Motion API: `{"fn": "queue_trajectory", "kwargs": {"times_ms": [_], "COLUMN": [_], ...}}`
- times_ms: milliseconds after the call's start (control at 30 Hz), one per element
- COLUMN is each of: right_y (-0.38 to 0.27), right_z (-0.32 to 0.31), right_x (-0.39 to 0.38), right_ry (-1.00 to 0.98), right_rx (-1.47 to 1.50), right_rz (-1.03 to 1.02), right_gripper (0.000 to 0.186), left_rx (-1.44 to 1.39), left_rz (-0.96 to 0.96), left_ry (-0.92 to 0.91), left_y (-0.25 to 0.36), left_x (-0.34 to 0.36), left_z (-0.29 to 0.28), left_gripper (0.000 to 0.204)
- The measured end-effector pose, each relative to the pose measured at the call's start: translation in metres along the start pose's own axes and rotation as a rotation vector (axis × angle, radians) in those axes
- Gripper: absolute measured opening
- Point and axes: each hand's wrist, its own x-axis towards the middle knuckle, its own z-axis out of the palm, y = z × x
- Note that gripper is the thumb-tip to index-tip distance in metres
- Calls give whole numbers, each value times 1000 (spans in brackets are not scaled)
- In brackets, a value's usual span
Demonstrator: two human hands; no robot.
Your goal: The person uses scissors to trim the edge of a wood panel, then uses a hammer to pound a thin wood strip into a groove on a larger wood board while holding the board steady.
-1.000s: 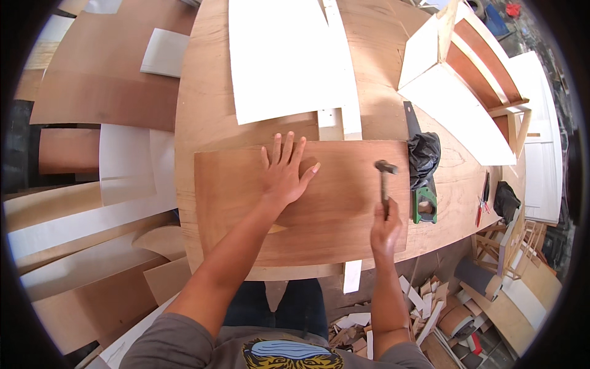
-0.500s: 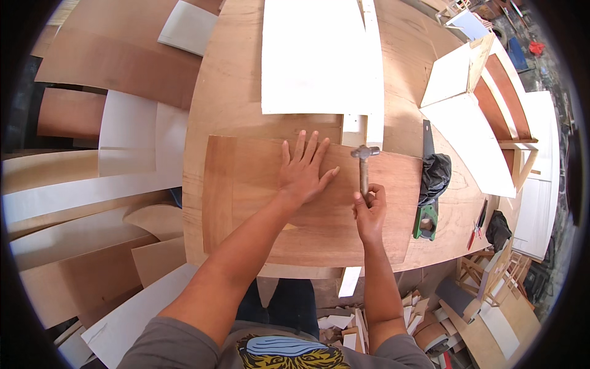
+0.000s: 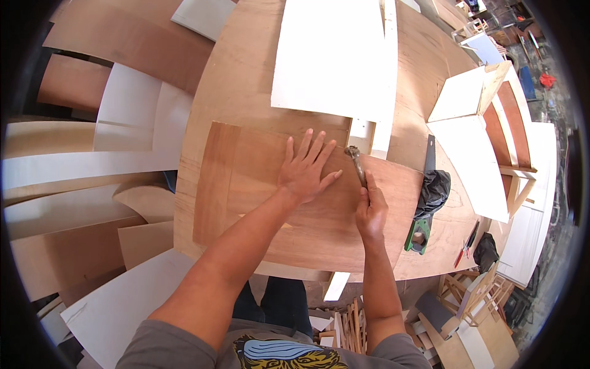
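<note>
My left hand (image 3: 305,169) lies flat with its fingers spread on a reddish-brown wood panel (image 3: 258,243). In my right hand (image 3: 372,206) is the handle of a hammer (image 3: 354,161), its head down by the panel's far edge. Whether the head touches the wood I cannot tell. Beneath the panel runs a white strip (image 3: 337,286), which sticks out at the near side; a pale, whitish piece (image 3: 361,136) shows just beyond the far edge. A large white board (image 3: 332,61) lies past that on the wooden table (image 3: 227,80).
Right of the panel lie a handsaw with a green handle (image 3: 417,237), a black plastic bag (image 3: 434,190) and red-handled pliers (image 3: 464,251). A white box-like frame (image 3: 473,147) stands at the right. Stacked boards (image 3: 80,209) fill the left, and wood offcuts (image 3: 350,326) lie below the table.
The hammer has tipped from upright, its head now lower and to the left beside the panel's far edge. My left hand stays flat on the panel. The whole view has turned slightly.
</note>
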Motion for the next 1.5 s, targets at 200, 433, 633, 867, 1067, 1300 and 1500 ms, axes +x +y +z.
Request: {"fn": "queue_trajectory", "kwargs": {"times_ms": [200, 433, 633, 867, 1067, 1300, 1500], "right_y": [5, 10, 7, 3, -7, 5, -9], "right_z": [-7, -5, -10, -6, -6, 1, -13], "right_x": [3, 12, 9, 5, 4, 4, 7], "right_ry": [-17, -5, -56, -12, 18, -25, 64], "right_rx": [-35, -93, -116, 121, 61, -85, -118], "right_rz": [-44, -127, -90, 128, 109, -33, -82], "right_gripper": [44, 48, 47, 42, 44, 47, 52], "left_rx": [3, 38, 15, 60, 7, 15, 20], "left_rz": [5, 2, 8, 16, 24, 15, 6], "left_ry": [45, 31, 57, 68, 93, 90, 74], "left_y": [1, 1, 1, 1, 1, 1, 1], "left_x": [0, -2, -2, -2, -2, -3, -2], "left_z": [0, 0, 4, 4, 5, 5, 3], "left_gripper": [76, 77, 78, 78, 75, 76, 77]}}
